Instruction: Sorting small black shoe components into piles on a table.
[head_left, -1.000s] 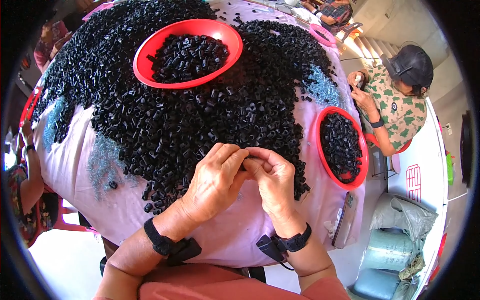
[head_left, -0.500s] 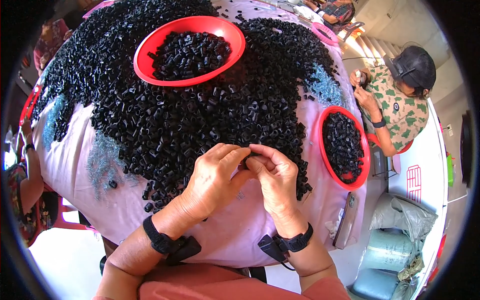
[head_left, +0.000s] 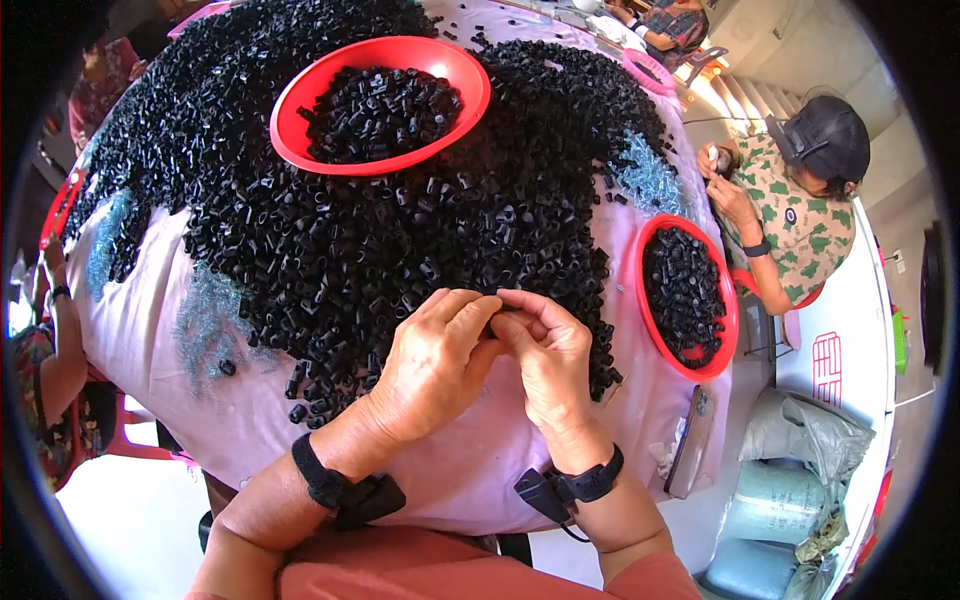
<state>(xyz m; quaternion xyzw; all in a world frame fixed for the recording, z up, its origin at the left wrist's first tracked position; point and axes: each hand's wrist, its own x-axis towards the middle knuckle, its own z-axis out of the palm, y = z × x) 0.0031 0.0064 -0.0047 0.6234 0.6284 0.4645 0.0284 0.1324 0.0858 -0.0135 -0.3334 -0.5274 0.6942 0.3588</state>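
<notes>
My left hand (head_left: 430, 355) and my right hand (head_left: 555, 370) meet at the near edge of a wide heap of small black plastic caps (head_left: 400, 235). Thumbs and fingertips of both are pinched together around a small black piece (head_left: 492, 326), mostly covered by the fingers. It looks like one of the black caps, and I cannot tell which hand bears more of it. Black straps circle both my wrists. Beyond the hands, a red basin (head_left: 463, 72) of the same caps rests on the heap.
A second red basin (head_left: 729, 335) of caps stands on the right of the pink cloth (head_left: 250, 425), near a phone (head_left: 688, 445). Clear bluish scraps (head_left: 208, 322) lie left, more (head_left: 650, 175) far right. A person (head_left: 795, 215) handles something small at right; others sit around the table.
My hands stay pinched together in nearly the same spot, with only slight finger and wrist shifts. The view has tilted a little. The person at right has lowered their hands slightly.
</notes>
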